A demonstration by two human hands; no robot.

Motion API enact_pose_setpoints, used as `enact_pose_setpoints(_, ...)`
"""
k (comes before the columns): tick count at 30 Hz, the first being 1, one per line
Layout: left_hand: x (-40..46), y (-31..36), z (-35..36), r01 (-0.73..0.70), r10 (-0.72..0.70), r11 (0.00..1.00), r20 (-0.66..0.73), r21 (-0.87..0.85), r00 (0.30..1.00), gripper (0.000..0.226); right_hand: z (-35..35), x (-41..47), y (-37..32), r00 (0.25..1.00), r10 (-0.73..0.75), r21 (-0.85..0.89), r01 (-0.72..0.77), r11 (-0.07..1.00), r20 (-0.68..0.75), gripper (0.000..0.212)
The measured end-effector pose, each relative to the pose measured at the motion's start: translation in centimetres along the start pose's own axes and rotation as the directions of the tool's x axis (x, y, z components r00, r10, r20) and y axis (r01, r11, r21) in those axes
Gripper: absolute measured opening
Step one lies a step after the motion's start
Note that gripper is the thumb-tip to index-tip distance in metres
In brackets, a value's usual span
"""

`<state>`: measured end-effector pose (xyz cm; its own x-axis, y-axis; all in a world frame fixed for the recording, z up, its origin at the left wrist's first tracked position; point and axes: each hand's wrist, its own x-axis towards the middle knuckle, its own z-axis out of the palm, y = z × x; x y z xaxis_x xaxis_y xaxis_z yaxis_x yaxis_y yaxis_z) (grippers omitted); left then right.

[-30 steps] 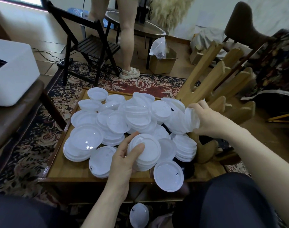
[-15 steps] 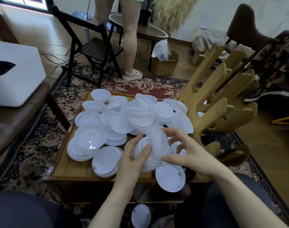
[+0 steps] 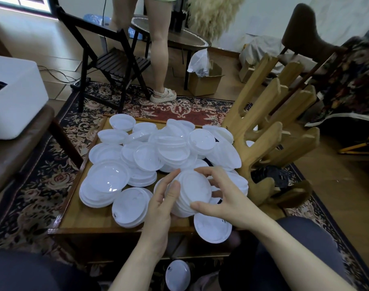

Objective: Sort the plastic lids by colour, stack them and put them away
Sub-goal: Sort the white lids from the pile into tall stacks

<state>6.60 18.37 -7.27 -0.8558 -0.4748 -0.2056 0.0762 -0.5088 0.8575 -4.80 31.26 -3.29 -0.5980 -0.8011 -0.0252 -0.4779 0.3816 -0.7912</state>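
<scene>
Lid stack [image 3: 192,192] between both hands' fingers [image 3: 204,205]

Black folding chair [image 3: 114,59] at eleven o'clock on patterned rug [image 3: 45,175]; a standing person's legs [image 3: 158,49] at twelve. Cardboard box [image 3: 204,80] at one; white box [image 3: 13,97] at nine.

One camera only, on my head, wide-angle, looking forward and down. My hands and the table [image 3: 91,219] sit close beneath it at lower centre; further up the view runs across the rug [image 3: 53,177] to the room's far side.
</scene>
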Motion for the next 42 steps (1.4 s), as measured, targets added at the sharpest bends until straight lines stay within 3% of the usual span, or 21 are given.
enact_pose_setpoints(3,0.0,-0.2,-0.2,-0.045,0.045,0.998,-0.008,0.037,0.999,0.062,0.2,-0.3,-0.2,0.998,-0.038,-0.009,0.039,0.999,0.056,0.064)
enact_pose_setpoints(6,0.1,-0.4,-0.3,-0.091,0.094,0.993,-0.033,0.076,0.995,0.055,0.4,-0.4,-0.4,0.987,-0.091,-0.041,0.098,0.994,0.135,0.065)
enact_pose_setpoints(8,0.1,-0.3,-0.3,-0.115,0.12,0.991,-0.059,0.074,0.991,0.053,-0.4,0.2,-0.4,0.983,-0.058,0.057,0.049,0.997,0.177,0.058)
enact_pose_setpoints(9,0.2,-0.3,-0.3,-0.12,0.125,0.99,-0.073,0.069,0.989,0.053,-1.1,0.8,-0.4,0.988,-0.038,0.114,0.021,0.993,0.147,0.052)
enact_pose_setpoints(11,0.3,-0.2,-0.4,-0.11,0.115,0.992,-0.091,0.059,0.989,0.051,-3.1,3.0,0.0,0.998,0.011,0.164,-0.001,0.986,-0.06,0.039)
enact_pose_setpoints(14,0.5,0.0,-0.5,-0.079,0.081,0.997,-0.108,0.024,0.991,0.049,-7.0,7.8,1.3,0.914,0.044,-0.101,-0.092,0.991,-0.403,0.034)
enact_pose_setpoints(16,0.7,0.1,-0.5,-0.051,0.05,0.999,-0.122,-0.003,0.991,0.05,-9.3,11.0,2.4,0.887,0.072,-0.282,-0.221,0.934,-0.457,0.039)
enact_pose_setpoints(19,1.1,0.5,-0.6,-0.013,0.006,0.999,-0.149,-0.051,0.989,0.055,-11.3,14.8,4.1,0.898,0.186,-0.483,-0.378,0.79,-0.398,0.046)
enact_pose_setpoints(22,1.4,1.0,-0.9,0.011,-0.028,0.993,-0.15,-0.114,0.988,0.057,-11.7,17.2,5.5,0.906,0.285,-0.637,-0.423,0.645,-0.313,0.035)
enact_pose_setpoints(25,1.3,1.4,-1.2,0.038,-0.059,0.986,-0.13,-0.16,0.99,0.047,-11.7,18.6,6.9,0.899,0.357,-0.653,-0.431,0.622,-0.253,0.009)
enact_pose_setpoints(28,1.2,1.7,-1.3,0.053,-0.079,0.978,-0.119,-0.202,0.99,0.036,-11.9,19.2,8.0,0.881,0.407,-0.645,-0.459,0.611,-0.242,0.011)
enact_pose_setpoints(36,1.2,1.4,-1.3,0.079,-0.099,0.982,-0.112,-0.169,0.989,0.042,-12.1,18.9,8.7,0.867,0.323,-0.664,-0.498,0.558,-0.379,0.013)
enact_pose_setpoints(42,0.9,1.5,-1.1,0.092,-0.112,0.982,-0.112,-0.165,0.987,0.043,-11.9,17.5,8.1,0.862,0.012,-0.778,-0.464,0.424,-0.507,0.007)
